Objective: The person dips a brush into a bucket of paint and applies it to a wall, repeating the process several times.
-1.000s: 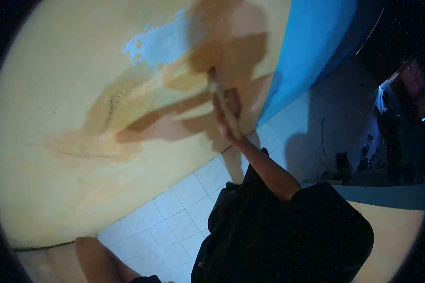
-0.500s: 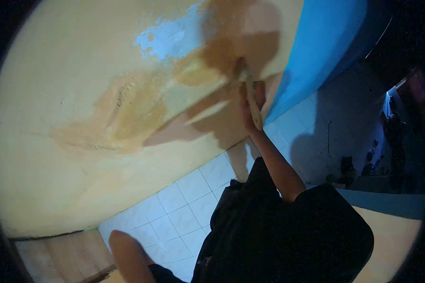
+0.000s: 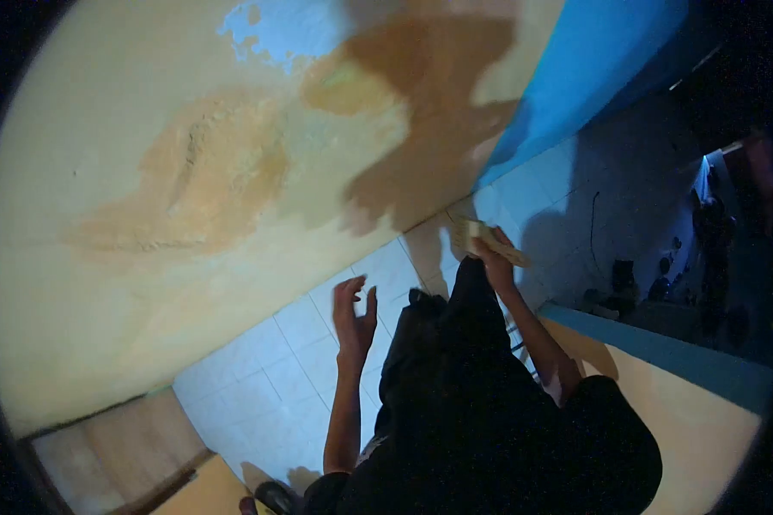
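My right hand (image 3: 492, 257) is shut on a paintbrush (image 3: 483, 240) with a pale handle, held low and away from the wall, above the tiled floor. My left hand (image 3: 353, 313) is raised in front of me with its fingers apart and nothing in it. Ahead is a cream-yellow wall (image 3: 103, 215) with a darker wet orange-brown patch (image 3: 206, 172) and a bare blue spot (image 3: 283, 30) near the top. My black clothing fills the lower middle of the view.
White floor tiles (image 3: 275, 378) run along the wall's base. A bright blue wall section (image 3: 593, 60) stands to the right. A low cream wall with a blue top (image 3: 687, 378) is at lower right. Dark clutter (image 3: 644, 292) lies beyond it. A wooden board (image 3: 120, 446) is at lower left.
My right hand has pulled the brush off the wall and lowered it toward my body. My left hand has come up into view with its fingers spread.
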Available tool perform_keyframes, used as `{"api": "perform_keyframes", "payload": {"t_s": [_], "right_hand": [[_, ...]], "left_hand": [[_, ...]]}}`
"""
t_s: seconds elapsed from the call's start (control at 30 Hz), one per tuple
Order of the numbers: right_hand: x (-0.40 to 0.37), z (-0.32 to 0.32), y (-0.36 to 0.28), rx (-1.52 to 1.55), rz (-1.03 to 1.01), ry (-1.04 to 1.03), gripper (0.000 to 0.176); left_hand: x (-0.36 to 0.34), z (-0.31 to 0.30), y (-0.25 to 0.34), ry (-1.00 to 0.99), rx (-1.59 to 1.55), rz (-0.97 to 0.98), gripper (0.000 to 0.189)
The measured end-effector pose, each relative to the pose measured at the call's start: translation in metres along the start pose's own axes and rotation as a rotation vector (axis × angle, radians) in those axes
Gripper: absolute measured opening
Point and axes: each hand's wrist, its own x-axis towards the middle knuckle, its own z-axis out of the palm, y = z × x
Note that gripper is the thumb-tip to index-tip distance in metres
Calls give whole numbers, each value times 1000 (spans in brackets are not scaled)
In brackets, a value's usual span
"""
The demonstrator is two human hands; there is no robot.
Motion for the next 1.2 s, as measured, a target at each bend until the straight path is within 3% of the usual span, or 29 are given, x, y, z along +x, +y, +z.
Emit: {"api": "perform_keyframes", "payload": {"t_s": [0.03, 0.07, 0.1, 0.17, 0.2, 0.23, 0.27, 0.3, 0.37, 0.43, 0.47, 0.5, 0.57, 0.6, 0.63, 0.7, 0.8, 0.93, 1.0, 1.07, 1.13, 1.2], "right_hand": [[-15, -20, 3, 41, 123, 63, 21], [-29, -39, 5, 82, 244, 130, 22], [-39, -59, 9, 14, 274, 101, 23], [-54, -96, 33, -61, 305, 56, 23], [-66, -110, 56, -187, 150, 76, 22], [-74, -118, 69, -308, -6, 96, 22], [-79, -120, 66, -304, -3, 89, 22], [-84, -119, 59, -383, 5, 109, 24], [-88, -112, 44, -459, 5, 145, 26], [-94, -101, 26, 25, 190, 365, 33], [-95, -103, 10, 24, 192, 374, 33], [-94, -107, -11, 112, 312, 307, 37], [-99, -107, -39, 212, 428, 251, 41], [-106, -108, -47, 255, 406, 288, 39], [-115, -111, -52, 296, 386, 325, 38], [-133, -124, -55, 294, 384, 346, 36], [-164, -141, -71, 223, 351, 360, 32], [-207, -153, -90, 159, 261, 296, 27], [-232, -156, -98, 190, 221, 336, 24], [-255, -163, -99, 82, 227, 325, 24], [-275, -162, -107, -56, 131, 459, 22], [-287, -167, -141, -134, 158, 366, 15]], "left_hand": [[-21, 10, -40, -247, 139, -85, 32], [-83, 18, -126, -568, 423, -72, 40], [-121, 21, -171, -1136, 546, -370, 45], [-191, 29, -207, -1164, 527, -794, 42], [-215, 32, -232, -1149, 290, -784, 41], [-239, 33, -234, -838, 76, -762, 40], [-262, 32, -236, -523, -124, -719, 39], [-288, 25, -251, -522, -120, -719, 39], [-330, 21, -303, -981, 484, -609, 33], [-363, 44, -349, -870, 306, -595, 31], [-373, 49, -355, -752, 128, -588, 29], [-326, 42, -320, -955, 199, -443, 29], [-305, 74, -324, -642, -1, -350, 33], [-286, 83, -321, -624, 84, -283, 38], [-244, 77, -252, -557, -64, -855, 37], [-208, 75, -198, -427, -267, -946, 33], [-191, 70, -152, -494, -342, -920, 35], [-238, 66, -150, -651, -224, -823, 34], [-284, 65, -170, -698, -224, -934, 34], [-361, 69, -261, -1005, 190, -557, 35], [-388, 51, -241, -826, 117, -785, 36], [-399, 33, -263, -871, 110, -634, 37]]}}
